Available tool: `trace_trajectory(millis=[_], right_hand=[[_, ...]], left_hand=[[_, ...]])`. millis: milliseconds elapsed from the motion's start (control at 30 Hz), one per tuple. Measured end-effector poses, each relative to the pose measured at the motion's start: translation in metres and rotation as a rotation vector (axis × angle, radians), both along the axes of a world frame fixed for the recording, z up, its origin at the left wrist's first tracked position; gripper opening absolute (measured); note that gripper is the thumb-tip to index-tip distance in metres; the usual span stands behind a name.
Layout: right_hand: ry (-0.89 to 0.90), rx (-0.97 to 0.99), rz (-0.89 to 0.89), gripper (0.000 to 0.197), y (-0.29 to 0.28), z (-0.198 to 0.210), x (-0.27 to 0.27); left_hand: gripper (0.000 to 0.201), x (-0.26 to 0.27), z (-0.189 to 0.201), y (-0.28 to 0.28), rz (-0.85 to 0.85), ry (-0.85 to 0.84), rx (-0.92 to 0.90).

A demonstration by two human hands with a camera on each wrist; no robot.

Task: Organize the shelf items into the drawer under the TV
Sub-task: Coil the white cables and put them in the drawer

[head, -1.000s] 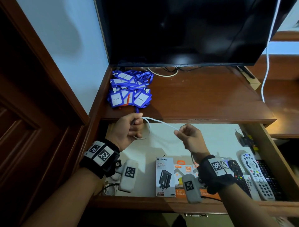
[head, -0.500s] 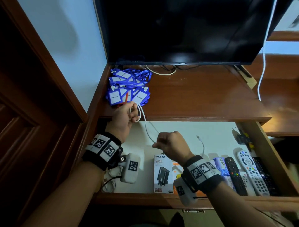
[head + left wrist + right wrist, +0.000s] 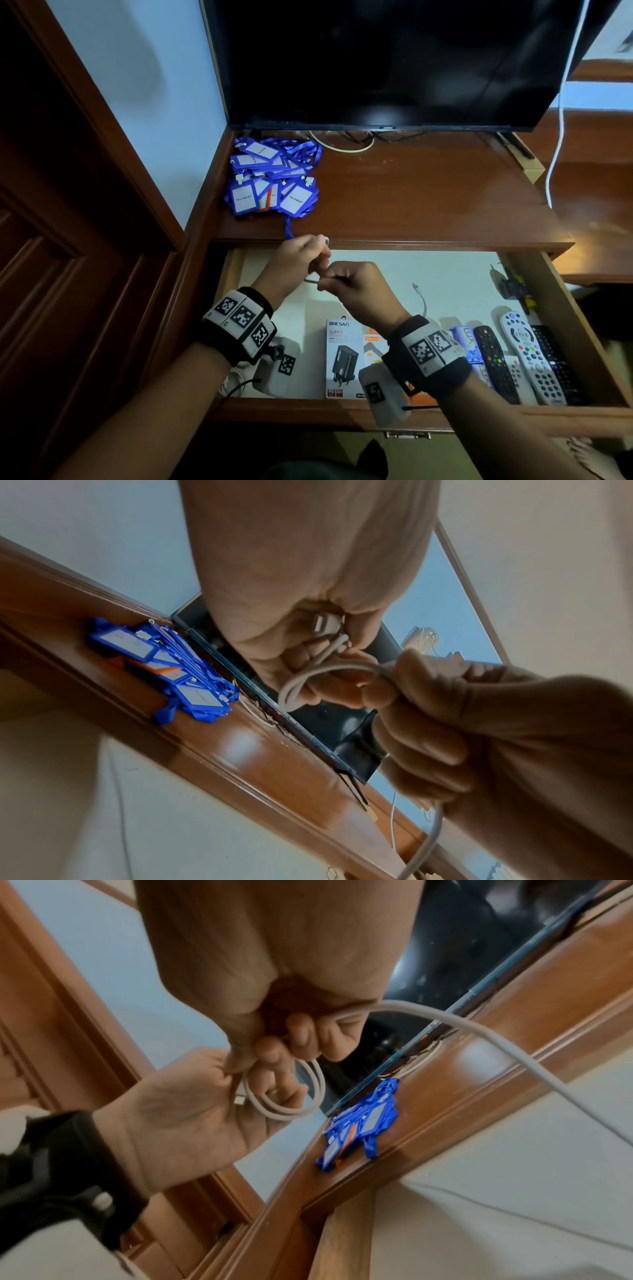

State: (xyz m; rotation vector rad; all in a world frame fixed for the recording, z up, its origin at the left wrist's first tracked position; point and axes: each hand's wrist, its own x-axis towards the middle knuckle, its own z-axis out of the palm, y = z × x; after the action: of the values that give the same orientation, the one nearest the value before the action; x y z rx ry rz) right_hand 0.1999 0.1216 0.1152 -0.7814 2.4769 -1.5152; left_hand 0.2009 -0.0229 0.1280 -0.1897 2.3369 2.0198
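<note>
Two hands on one white cable [image 3: 329,669], right over the back left part of the open drawer [image 3: 561,308], just below the shelf's front edge. The cable is thin, smooth and off-white, with a small flat plug at one end tucked inside the left fist. A couple of small loops hang out of the left hand [image 3: 294,260], and the loose tail runs down past the right hand [image 3: 359,291] and ends on the drawer's pale floor with a small connector showing.

Left hand is palm-in, its grip clenched round the coiled loops, thumb on top. Right hand sits just beside it, knuckles up, its grip pinching the cable right where it leaves the coil, the two hands touching or nearly so.

Versus half a second ago: the hands were apart then, the left one up against the shelf edge and the right one lower with a stretch of cable between them. Now the right has come up to the left and that slack is gone into the coil.

The pile of blue lanyard badges [image 3: 274,178] sits in the shelf's [image 3: 428,192] back left corner, under the TV [image 3: 394,61]. A charger box [image 3: 343,359] lies at the drawer's front edge, remotes [image 3: 527,359] lined up toward its front right corner.
</note>
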Motion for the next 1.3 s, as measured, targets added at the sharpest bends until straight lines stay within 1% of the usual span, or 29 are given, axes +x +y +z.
trace_trajectory(millis=[100, 200, 267, 333, 433, 500, 533, 633, 700, 767, 833, 967, 1033, 1100, 1233, 1300], right_hand=[[-0.138, -0.130, -0.016, 0.017, 0.008, 0.007, 0.004], [-0.188, -0.195, 0.012, 0.023, 0.015, 0.014, 0.007], [-0.199, -0.203, 0.012, 0.027, 0.018, 0.016, 0.007], [-0.195, -0.162, 0.006, 0.029, 0.020, 0.014, 0.007], [-0.212, -0.129, 0.004, 0.017, 0.020, 0.008, 0.009], [-0.222, -0.134, 0.002, 0.013, 0.019, 0.006, 0.011], [-0.226, -0.142, -0.003, 0.013, 0.019, 0.005, 0.011], [-0.241, -0.226, -0.024, 0.012, 0.017, 0.010, 0.013], [-0.253, -0.304, -0.078, 0.017, 0.017, 0.012, 0.012], [-0.228, -0.334, -0.156, 0.023, 0.018, 0.012, 0.009], [-0.209, -0.343, -0.228, 0.022, 0.021, 0.010, 0.006], [-0.222, -0.356, -0.285, 0.024, 0.023, 0.006, 0.004], [-0.212, -0.342, -0.302, 0.025, 0.023, 0.006, 0.004], [-0.208, -0.324, -0.321, 0.022, 0.022, 0.006, 0.003], [-0.203, -0.294, -0.374, 0.021, 0.019, 0.001, 0.001], [-0.256, -0.269, -0.345, 0.024, 0.017, 0.002, 0.003]], left_hand=[[0.035, 0.001, -0.004, 0.000, -0.036, -0.061, 0.011], [0.035, 0.004, -0.005, 0.002, -0.035, -0.106, 0.082], [0.035, 0.004, -0.005, 0.003, 0.009, -0.102, 0.120], [0.036, 0.001, -0.005, 0.004, 0.080, -0.081, 0.175], [0.037, -0.003, -0.006, 0.002, 0.228, -0.085, 0.281], [0.037, -0.002, -0.006, 0.002, 0.260, -0.075, 0.291], [0.038, -0.001, -0.007, 0.002, 0.234, -0.069, 0.251], [0.036, 0.004, -0.009, 0.006, 0.072, -0.088, 0.133], [0.034, 0.007, -0.010, 0.009, -0.016, -0.109, 0.162], [0.034, 0.011, -0.007, 0.009, -0.096, -0.125, 0.199], [0.037, 0.016, -0.002, 0.009, -0.163, -0.147, 0.198], [0.044, 0.022, 0.003, 0.009, -0.262, -0.234, 0.183], [0.046, 0.026, 0.003, 0.009, -0.296, -0.282, 0.173], [0.048, 0.029, 0.002, 0.009, -0.308, -0.297, 0.184], [0.049, 0.031, 0.003, 0.007, -0.257, -0.314, 0.278], [0.049, 0.031, 0.006, 0.005, -0.225, -0.330, 0.318]])
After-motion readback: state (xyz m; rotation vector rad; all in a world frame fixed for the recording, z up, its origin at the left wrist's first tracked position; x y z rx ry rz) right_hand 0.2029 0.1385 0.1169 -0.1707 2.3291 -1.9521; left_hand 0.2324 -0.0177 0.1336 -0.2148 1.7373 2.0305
